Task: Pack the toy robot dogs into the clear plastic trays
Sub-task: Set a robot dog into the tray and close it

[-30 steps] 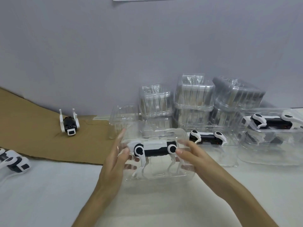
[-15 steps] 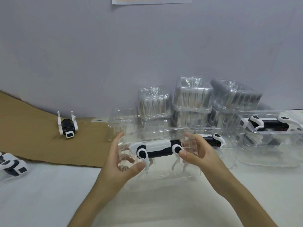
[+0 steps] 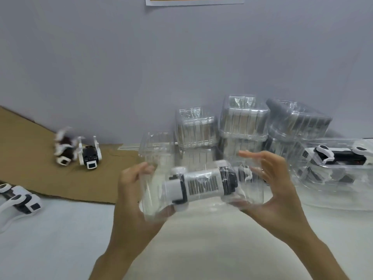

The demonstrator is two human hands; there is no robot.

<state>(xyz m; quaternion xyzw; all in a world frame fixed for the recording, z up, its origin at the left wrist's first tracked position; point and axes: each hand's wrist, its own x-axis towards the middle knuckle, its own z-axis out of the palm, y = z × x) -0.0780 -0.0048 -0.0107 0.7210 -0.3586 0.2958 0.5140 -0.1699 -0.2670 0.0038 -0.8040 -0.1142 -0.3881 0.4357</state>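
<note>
Head view: both hands hold a clear plastic tray [image 3: 203, 190] in the air above the white table [image 3: 60, 239], near the middle of the picture. Inside it lies a white and black toy robot dog [image 3: 201, 185]. Its long axis runs left to right with the right end tipped slightly higher. A ribbed panel on its body faces the camera, and its legs stick out toward the far and near sides. Which end is the head cannot be told through the glare.

The left hand [image 3: 133, 190] grips the tray's left end, fingers curled over the far edge and thumb under the near one. The right hand [image 3: 278, 188] cups the right end with the thumb beneath. Its fingers are stretched almost straight over the far side, and it is unclear whether the fingertips touch the plastic.

Behind the tray, a stack of empty clear trays [image 3: 242, 122] stands against the grey wall [image 3: 121, 67]. To the right, a second packed tray [image 3: 339, 158] rests on the table. At left, a brown cardboard sheet [image 3: 30, 158] carries a small toy dog [image 3: 89, 156], with a blurred one [image 3: 64, 150] just beside it. Another dog [image 3: 20, 199] lies at the left edge.
</note>
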